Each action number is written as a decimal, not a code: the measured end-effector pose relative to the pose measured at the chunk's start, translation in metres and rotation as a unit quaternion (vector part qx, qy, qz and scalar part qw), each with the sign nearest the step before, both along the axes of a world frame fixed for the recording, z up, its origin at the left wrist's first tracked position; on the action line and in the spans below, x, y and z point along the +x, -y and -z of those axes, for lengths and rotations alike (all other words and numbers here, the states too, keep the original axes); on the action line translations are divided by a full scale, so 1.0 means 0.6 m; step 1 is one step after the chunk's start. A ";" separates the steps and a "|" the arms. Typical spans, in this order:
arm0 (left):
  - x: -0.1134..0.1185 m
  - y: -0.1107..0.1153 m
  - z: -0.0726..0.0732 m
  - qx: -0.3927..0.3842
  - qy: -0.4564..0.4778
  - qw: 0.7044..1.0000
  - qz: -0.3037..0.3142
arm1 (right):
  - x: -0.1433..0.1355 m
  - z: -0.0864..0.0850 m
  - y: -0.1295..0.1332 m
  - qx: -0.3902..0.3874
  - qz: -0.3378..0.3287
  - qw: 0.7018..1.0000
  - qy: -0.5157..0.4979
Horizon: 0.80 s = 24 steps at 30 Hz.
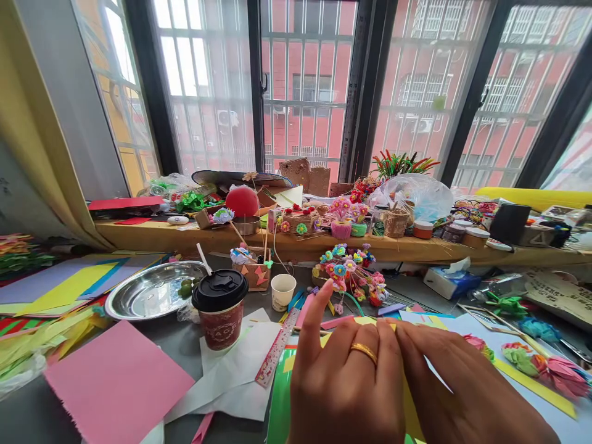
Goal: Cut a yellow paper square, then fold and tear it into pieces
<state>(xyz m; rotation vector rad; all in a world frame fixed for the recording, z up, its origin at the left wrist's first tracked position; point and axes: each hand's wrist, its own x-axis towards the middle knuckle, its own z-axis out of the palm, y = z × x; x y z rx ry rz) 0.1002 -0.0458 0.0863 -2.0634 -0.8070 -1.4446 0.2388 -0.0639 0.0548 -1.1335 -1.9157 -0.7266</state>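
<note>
My left hand [346, 376], with a gold ring on one finger, is at the lower centre, its index finger raised and its other fingers bent down on yellow paper [415, 410]. My right hand [467, 376] meets it from the right, with the fingertips of both hands close together at the paper's upper edge. The fingers of my right hand are pressed together on the yellow paper, which both hands largely hide. Beneath lies a green sheet [280, 394], and a pink patterned ruler [277, 348] lies to the left.
A lidded coffee cup [221, 327], metal tray [134, 293], paper cup [282, 291] and pink sheet [120, 382] are on the left. Craft flowers [349, 271] stand beyond my hands. Paper flowers [567, 376] and a tissue box [451, 282] lie right, below a cluttered windowsill [296, 246].
</note>
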 end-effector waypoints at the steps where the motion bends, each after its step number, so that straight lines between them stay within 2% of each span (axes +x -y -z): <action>1: 0.002 -0.001 0.000 0.003 0.007 1.000 -0.001 | -0.003 -0.001 0.000 -0.010 0.004 1.000 -0.016; 5: 0.005 -0.004 0.003 0.032 0.066 0.997 -0.003 | -0.010 -0.005 0.004 0.025 0.004 0.999 -0.022; 9: 0.000 -0.001 0.004 0.009 0.027 1.000 -0.007 | -0.015 -0.010 0.005 0.027 -0.002 0.999 -0.033; 15: 0.002 0.001 0.000 0.013 0.030 0.999 -0.001 | -0.019 -0.014 0.005 0.026 -0.001 0.997 -0.067; 20: 0.009 0.000 0.001 0.049 0.091 0.995 0.003 | -0.017 -0.011 0.010 0.030 -0.001 0.998 -0.048; 24: 0.014 -0.001 0.001 0.029 0.052 0.998 0.008 | -0.026 -0.012 0.015 0.030 0.020 0.995 -0.094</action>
